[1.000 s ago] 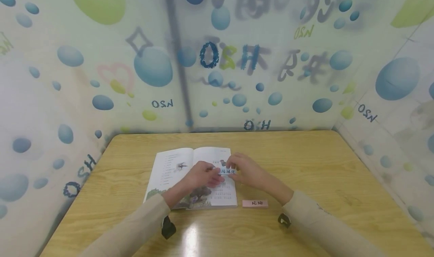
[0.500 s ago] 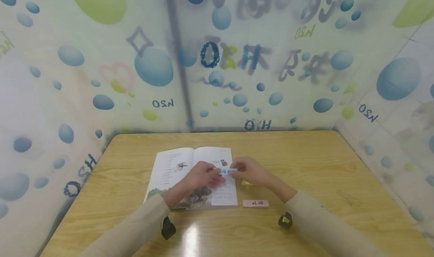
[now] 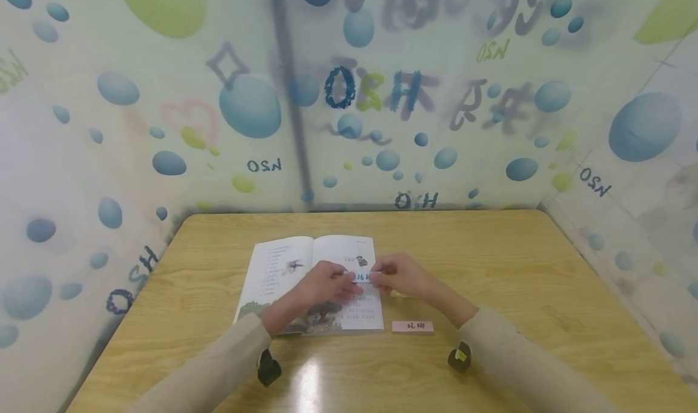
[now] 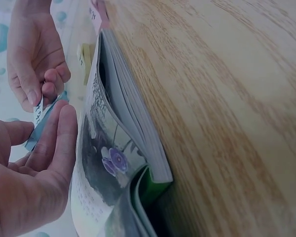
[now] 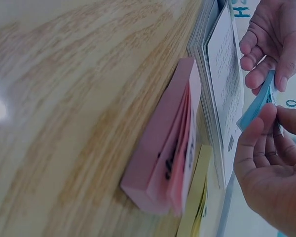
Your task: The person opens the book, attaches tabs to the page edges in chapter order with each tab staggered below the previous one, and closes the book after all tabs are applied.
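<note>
Over the right page of an open book, both hands hold a small blue sticky note pad with dark handwriting on it. My left hand pinches the pad's left end between thumb and fingers. At the other end, my right hand grips with its thumb and fingertips. In the left wrist view, a written top sheet stands slightly apart from the blue pad, under the right thumb. The book's printed text and pictures show around the hands.
A pink sticky note pad with writing lies right of the book, its sheets fanned a little. Beyond it is a yellow pad, partly under my right forearm. The wooden table meets patterned walls at the back and sides.
My right hand's fingers, raised and spread at the pad's right end a second ago, have come down and now pinch it. The left hand keeps its place.
</note>
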Demonstrator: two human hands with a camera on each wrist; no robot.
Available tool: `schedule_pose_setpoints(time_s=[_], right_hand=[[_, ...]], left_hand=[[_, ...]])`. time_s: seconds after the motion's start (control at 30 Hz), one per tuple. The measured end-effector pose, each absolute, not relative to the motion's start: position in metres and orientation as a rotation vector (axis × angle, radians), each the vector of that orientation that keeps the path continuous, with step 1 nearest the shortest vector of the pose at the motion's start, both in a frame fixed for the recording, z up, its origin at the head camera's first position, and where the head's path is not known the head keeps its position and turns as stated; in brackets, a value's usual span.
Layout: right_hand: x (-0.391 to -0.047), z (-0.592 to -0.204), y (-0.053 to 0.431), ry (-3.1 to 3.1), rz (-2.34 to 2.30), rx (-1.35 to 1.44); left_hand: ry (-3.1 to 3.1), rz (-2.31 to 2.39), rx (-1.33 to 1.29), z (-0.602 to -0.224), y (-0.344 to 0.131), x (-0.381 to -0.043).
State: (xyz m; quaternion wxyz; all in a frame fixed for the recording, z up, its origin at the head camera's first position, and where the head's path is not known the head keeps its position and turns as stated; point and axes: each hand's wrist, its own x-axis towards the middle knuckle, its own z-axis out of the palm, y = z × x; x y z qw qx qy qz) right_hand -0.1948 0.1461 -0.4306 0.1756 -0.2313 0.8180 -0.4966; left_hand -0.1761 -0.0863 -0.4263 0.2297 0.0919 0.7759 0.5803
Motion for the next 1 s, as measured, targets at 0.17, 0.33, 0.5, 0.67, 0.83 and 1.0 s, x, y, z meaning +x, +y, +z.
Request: schedule_pose_setpoints(time_s=[0.17,0.33,0.5,0.67,0.83,1.0], right_hand=[[-0.1923,-0.43,0.1435,2.336,-1.396,-0.667],[-0.1906,-0.4291,0.1406,2.343,-1.389,-0.665],[-0.1915,-0.4305,0.1392,2.332,-1.388,-0.657],[-0.1912,-0.4313,0.1382,2.327,-1.394,-0.65],[-0.1894,-0.4302,0.1372,2.312,-1.412,-0.627],[-0.1898,-0.4299,0.1368,2.309,-1.413,-0.627]], left_hand=[[2.127,1.595,0.254,-0.4273,-0.089,-0.1746],[2.123,1.587,0.247,-0.4289,-0.0913,-0.1735],[2.128,1.571,0.231,-0.4297,-0.0928,-0.1733],[2.136,1.563,0.231,-0.4299,-0.0937,-0.1733],[2.129,1.564,0.223,-0.4299,-0.094,-0.1728],[2.119,1.566,0.231,-0.4293,-0.0945,-0.1722]])
